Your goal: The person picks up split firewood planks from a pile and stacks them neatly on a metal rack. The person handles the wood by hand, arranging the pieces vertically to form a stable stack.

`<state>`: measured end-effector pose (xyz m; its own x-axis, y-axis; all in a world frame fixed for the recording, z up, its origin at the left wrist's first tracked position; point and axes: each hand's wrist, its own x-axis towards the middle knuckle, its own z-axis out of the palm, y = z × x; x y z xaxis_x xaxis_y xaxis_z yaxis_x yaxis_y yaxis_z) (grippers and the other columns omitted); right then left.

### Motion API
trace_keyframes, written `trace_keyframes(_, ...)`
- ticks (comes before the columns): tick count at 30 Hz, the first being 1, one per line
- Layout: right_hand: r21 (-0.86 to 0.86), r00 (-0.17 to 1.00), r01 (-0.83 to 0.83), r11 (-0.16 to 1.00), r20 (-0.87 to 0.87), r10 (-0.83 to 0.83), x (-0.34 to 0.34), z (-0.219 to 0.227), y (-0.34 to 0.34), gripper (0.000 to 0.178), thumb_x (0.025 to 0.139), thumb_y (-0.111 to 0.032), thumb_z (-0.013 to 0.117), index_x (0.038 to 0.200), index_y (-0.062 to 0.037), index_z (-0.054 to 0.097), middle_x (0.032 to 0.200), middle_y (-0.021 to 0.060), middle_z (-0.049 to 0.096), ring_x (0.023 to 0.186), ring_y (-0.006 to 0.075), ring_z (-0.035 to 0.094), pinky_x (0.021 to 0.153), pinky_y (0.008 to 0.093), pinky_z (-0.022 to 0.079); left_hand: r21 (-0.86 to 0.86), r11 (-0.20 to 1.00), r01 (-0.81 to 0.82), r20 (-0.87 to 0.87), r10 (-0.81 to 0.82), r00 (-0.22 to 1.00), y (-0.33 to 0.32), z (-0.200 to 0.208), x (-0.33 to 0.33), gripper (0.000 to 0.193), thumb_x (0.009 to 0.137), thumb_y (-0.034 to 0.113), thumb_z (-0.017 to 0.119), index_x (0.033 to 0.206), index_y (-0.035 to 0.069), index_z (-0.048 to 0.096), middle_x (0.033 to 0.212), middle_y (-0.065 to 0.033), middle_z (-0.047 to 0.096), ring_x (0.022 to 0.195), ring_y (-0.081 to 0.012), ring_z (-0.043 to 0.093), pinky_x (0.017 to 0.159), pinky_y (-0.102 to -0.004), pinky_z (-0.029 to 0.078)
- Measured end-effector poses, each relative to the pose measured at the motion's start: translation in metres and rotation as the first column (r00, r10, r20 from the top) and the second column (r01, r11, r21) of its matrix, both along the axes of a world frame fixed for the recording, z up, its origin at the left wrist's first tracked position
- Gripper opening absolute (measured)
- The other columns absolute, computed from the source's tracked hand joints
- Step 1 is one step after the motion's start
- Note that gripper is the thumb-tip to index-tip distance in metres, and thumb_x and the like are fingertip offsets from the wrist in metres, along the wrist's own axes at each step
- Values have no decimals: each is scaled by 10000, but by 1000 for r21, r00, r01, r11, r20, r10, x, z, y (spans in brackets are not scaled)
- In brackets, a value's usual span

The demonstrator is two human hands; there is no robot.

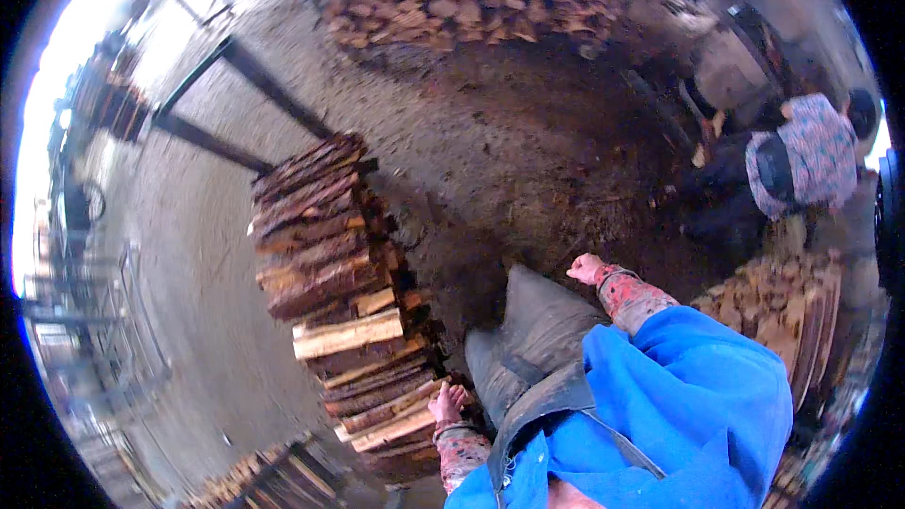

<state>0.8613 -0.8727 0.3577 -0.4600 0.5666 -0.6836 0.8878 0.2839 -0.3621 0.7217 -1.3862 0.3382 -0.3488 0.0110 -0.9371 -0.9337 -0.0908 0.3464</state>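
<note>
My left hand (449, 402) hangs beside a long stack of split firewood (330, 254), with its fingers curled and no object showing in them. It overlaps the near end of the stack in the view; whether it touches the wood I cannot tell. My right hand (585, 269) is held out ahead of the dark apron (537, 320), away from the stack. Its fingers are bent in, and nothing is visible between them. Both forearms wear patterned red and grey sleeves under a blue garment.
The stack's dark metal rack frame (269, 85) extends beyond its far end. A large woodpile (462, 14) stands across the dirt floor. Another person (801, 155) bends at the right, near more stacked wood (768, 320). Another rack of wood (273, 481) lies at the lower left.
</note>
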Motion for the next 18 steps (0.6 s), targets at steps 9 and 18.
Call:
trace_keyframes(9, -157, 921, 387, 909, 22, -389, 58, -29, 82, 278, 816, -359, 738, 798, -87, 684, 650, 38, 640, 563, 146, 597, 509, 334, 484, 41, 949, 314, -87, -309, 947, 157, 26, -101, 251, 929, 206, 654, 942, -9, 525, 802, -133, 627, 642, -244, 632, 536, -323, 534)
trace_keyframes(18, -180, 802, 561, 808, -123, -584, 77, -28, 211, 260, 763, -334, 768, 771, -91, 677, 612, 29, 631, 550, 168, 594, 513, 343, 474, -20, 802, 596, -124, -594, 795, 374, 54, -162, 247, 915, 232, 669, 871, 10, 570, 767, -117, 662, 641, -232, 660, 538, -338, 549)
